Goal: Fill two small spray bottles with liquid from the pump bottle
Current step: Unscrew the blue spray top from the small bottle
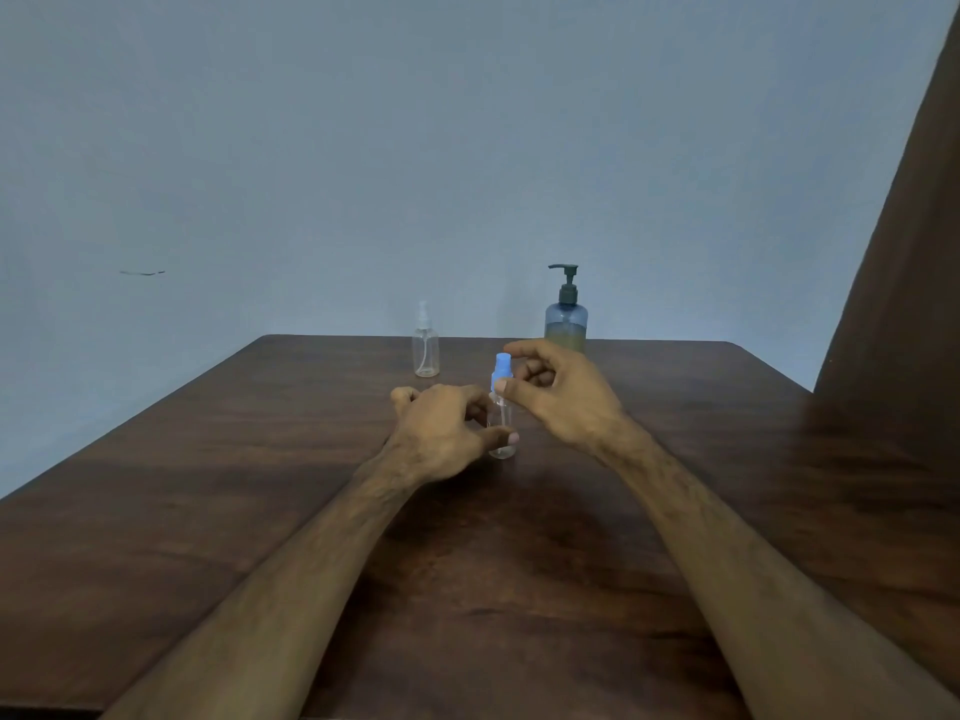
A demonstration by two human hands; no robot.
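Observation:
A small clear spray bottle with a blue cap (pixel 502 374) stands upright in the middle of the wooden table (pixel 260 485). My left hand (pixel 447 433) grips its clear body from the left, thumb across the front. My right hand (pixel 561 392) hovers at the blue cap, thumb and forefinger spread around it, touching or nearly touching. A second small clear spray bottle with a clear cap (pixel 426 343) stands farther back. The blue-tinted pump bottle (pixel 566 317) with a dark pump head, partly filled with yellowish liquid, stands at the back right, its base hidden by my right hand.
A blue-grey wall rises behind the table's far edge. A dark brown curtain or panel (pixel 904 252) fills the right side, reaching down to the table's right edge.

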